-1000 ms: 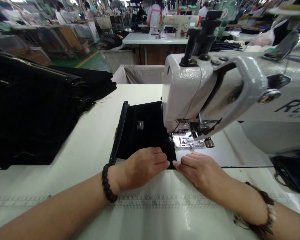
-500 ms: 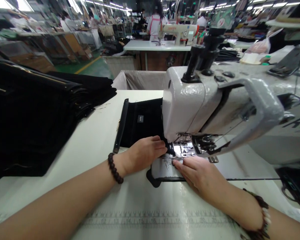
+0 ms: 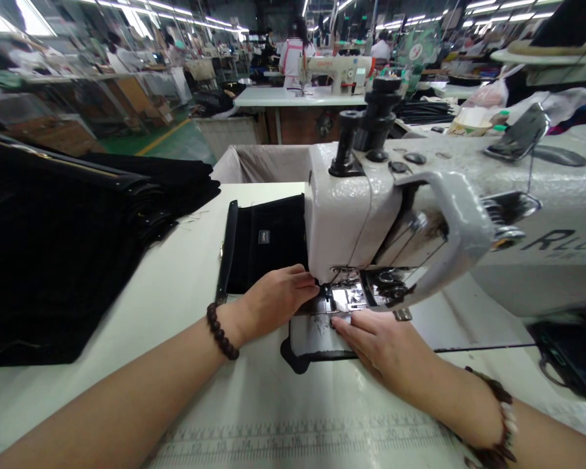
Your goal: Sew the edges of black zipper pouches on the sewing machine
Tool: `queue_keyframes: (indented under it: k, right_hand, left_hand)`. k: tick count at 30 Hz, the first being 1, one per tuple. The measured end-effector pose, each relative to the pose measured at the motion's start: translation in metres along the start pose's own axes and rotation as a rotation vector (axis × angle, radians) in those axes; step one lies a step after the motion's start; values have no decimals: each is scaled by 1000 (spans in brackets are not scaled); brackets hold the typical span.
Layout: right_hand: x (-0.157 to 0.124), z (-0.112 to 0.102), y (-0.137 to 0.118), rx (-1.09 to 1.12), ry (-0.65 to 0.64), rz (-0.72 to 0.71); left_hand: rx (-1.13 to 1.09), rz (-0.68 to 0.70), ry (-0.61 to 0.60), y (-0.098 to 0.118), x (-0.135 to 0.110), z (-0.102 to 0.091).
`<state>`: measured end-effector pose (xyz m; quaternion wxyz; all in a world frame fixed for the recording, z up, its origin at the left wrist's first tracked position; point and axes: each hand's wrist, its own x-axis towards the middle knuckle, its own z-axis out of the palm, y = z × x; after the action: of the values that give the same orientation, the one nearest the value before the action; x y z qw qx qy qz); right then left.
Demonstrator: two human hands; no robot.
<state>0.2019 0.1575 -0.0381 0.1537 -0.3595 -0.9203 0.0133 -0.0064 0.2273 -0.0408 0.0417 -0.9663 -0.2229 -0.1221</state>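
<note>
A flat black fabric piece (image 3: 273,251) with a small label (image 3: 264,237) and a stiff dark strip (image 3: 227,251) along its left side lies at the left of the sewing machine (image 3: 351,208). My left hand (image 3: 276,296) rests on its near edge, fingers pressed together and closed on the cloth beside the presser foot (image 3: 349,296). The machine head covers the piece's right part. My right hand (image 3: 383,339) lies in front of the foot, fingers stretched out and touching the metal plate (image 3: 312,335). Nothing shows in its grasp.
A tall pile of black pieces (image 3: 63,247) stands on the left of the table. A printed ruler (image 3: 293,440) runs along the front. Behind the table is a cloth-lined bin (image 3: 268,163). A dark object (image 3: 571,352) lies at the right. A person (image 3: 293,58) is beyond.
The view has swung slightly right, so everything sits further left. Less black cloth shows between my left fingertips and the presser foot. Both hands keep nearly the same pose.
</note>
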Motion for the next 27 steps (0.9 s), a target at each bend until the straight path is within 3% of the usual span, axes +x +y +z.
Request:
queue_keyframes:
  k: [6, 11, 14, 16, 19, 21, 23, 27]
  right_hand:
    - [-1, 0, -1, -10, 2, 11]
    - [-3, 4, 1, -39, 8, 18]
    - [-3, 5, 1, -55, 19, 6]
    - [-3, 3, 0, -46, 15, 18]
    - [-4, 2, 0, -22, -5, 44]
    - [-4, 1, 0, -14, -32, 47]
    - [-5, 1, 1, -15, -54, 51]
    - [-5, 1, 2, -14, -53, 67]
  left_hand:
    - [-76, -52, -96, -1, 2, -2]
    - [-105, -181, -178, -28, 4, -25]
    - [-80, -332, -319, -35, -9, -43]
    - [-91, -403, -426, -22, -23, -56]
    - [-278, -421, -523, 23, -41, -71]
    - [-460, -343, -540, 58, -45, -76]
    - [-502, -219, -525, 88, -43, -75]
    - [-459, -58, -485, 116, -35, -63]
